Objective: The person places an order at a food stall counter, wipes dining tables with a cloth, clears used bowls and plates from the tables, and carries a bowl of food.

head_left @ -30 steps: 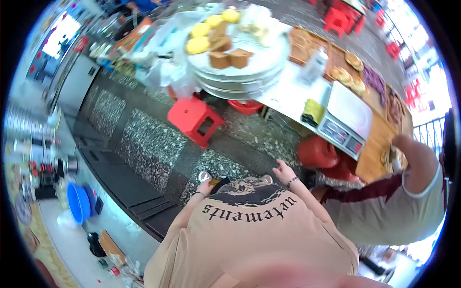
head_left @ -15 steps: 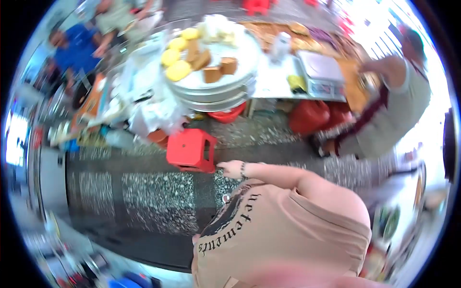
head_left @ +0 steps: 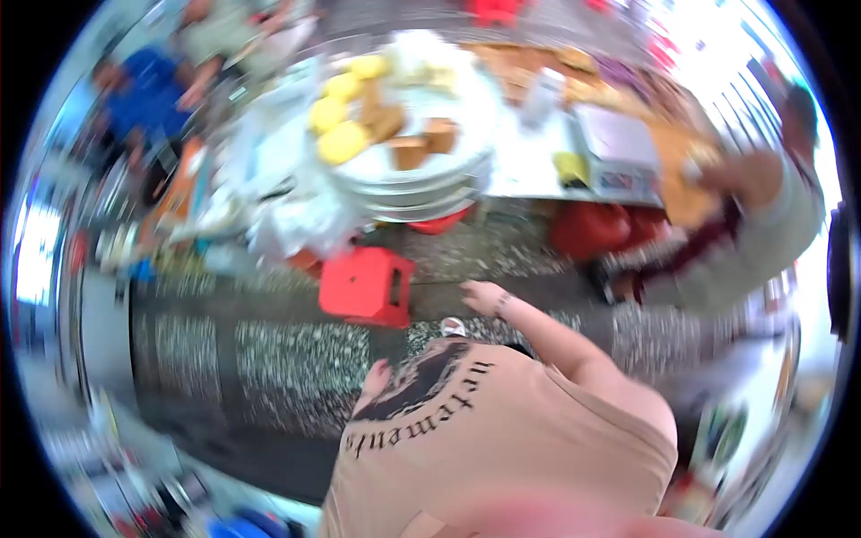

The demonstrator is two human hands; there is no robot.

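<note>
My right hand, with a beaded bracelet at the wrist, hangs over the floor to the right of a red plastic stool. It holds nothing I can see; its fingers are loosely apart and slightly blurred. A gap separates it from the stool. My left hand shows only in part beside my tan shirt, below the stool, and its fingers are too smeared to read. Beyond the stool stands a stack of round metal trays, bearing yellow round buns and brown cake blocks.
A scale and a white bottle stand on the table to the right. Red containers sit beneath it. A person in an apron works at the right; another in blue is at the far left. Plastic bags hang near the stool.
My right hand has moved right and slightly up, away from the stool's edge. My left hand now shows more beside the shirt. The view has shifted a little; the apron-wearing person has leaned lower.
</note>
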